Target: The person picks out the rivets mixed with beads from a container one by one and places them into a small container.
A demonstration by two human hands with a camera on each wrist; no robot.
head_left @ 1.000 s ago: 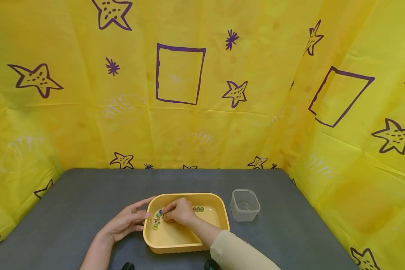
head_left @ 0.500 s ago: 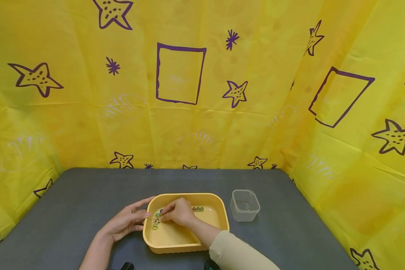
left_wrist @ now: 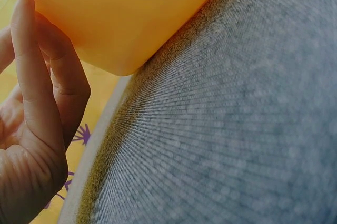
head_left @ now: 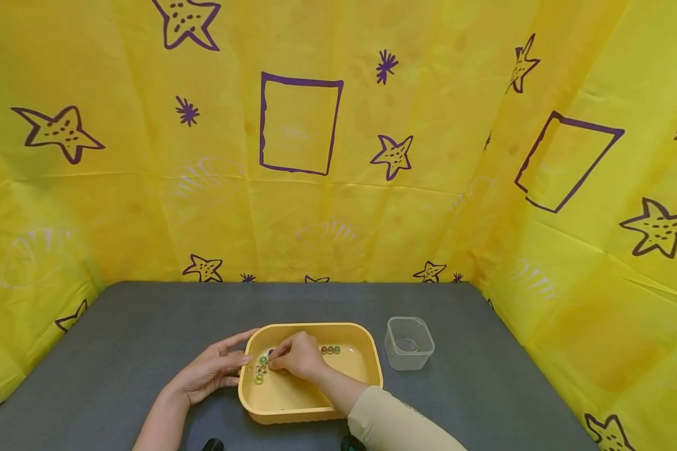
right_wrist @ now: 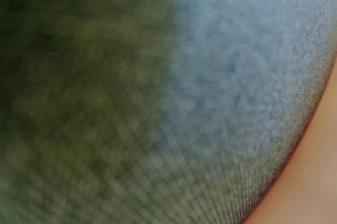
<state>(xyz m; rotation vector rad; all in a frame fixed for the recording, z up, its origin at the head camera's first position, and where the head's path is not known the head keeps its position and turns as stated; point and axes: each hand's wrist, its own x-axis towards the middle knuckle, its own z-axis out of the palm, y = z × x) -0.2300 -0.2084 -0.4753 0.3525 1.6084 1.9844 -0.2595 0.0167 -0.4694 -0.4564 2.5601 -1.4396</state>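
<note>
A yellow tray stands on the dark table, holding several small glass marbles. My left hand holds its left end, thumb at the rim and other fingers along the outer wall; the left wrist view shows this hand against the tray's side. My right hand reaches inside, thumb and fingertips pinched together over a marble at the left cluster. That marble is mostly hidden by the fingers. Beside them lie a green marble and a yellow-green marble. Three marbles line up near the back wall.
A clear plastic container stands right of the tray. Dark objects show at the table's front edge. Yellow patterned cloth encloses the table behind and at both sides. The right wrist view is mostly blurred.
My right fingertips have shifted slightly left and toward me among the left marbles, then stayed nearly still. The left hand and tray have not visibly moved.
</note>
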